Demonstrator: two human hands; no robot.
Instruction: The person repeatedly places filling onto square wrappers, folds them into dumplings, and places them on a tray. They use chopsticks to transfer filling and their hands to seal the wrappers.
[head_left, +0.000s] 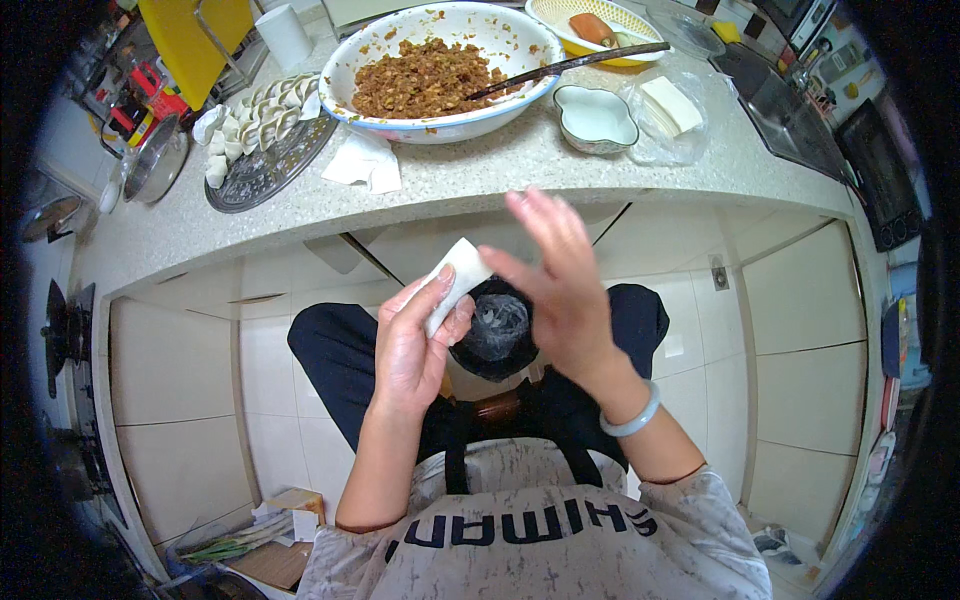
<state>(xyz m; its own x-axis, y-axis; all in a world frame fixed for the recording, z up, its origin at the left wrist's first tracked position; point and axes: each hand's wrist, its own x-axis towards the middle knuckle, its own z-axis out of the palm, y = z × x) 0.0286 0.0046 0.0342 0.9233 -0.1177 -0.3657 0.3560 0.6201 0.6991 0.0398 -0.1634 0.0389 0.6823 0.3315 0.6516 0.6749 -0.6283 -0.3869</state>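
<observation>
My left hand (424, 330) grips a folded white dough wrapper (459, 283) between thumb and fingers, in front of the counter. What lies inside the wrapper is hidden. Just to its right, my right hand (559, 285) is raised with fingers spread, slightly blurred and holding nothing. Beyond the hands, an enamel basin (442, 133) holds minced filling (431, 79), with dark chopsticks (570, 67) leaning on its rim. A stack of square wrappers (671, 105) lies on a plastic bag at the right. Folded dumplings (262, 120) stand in rows on a round patterned metal tray (259, 176).
A scalloped bowl (596, 120) sits between basin and wrappers. A crumpled white tissue (365, 163) lies near the counter edge (450, 206). Behind are a yellow basket (637, 56) and a paper roll (283, 36); a metal bowl (156, 161) is left, a sink (787, 112) right.
</observation>
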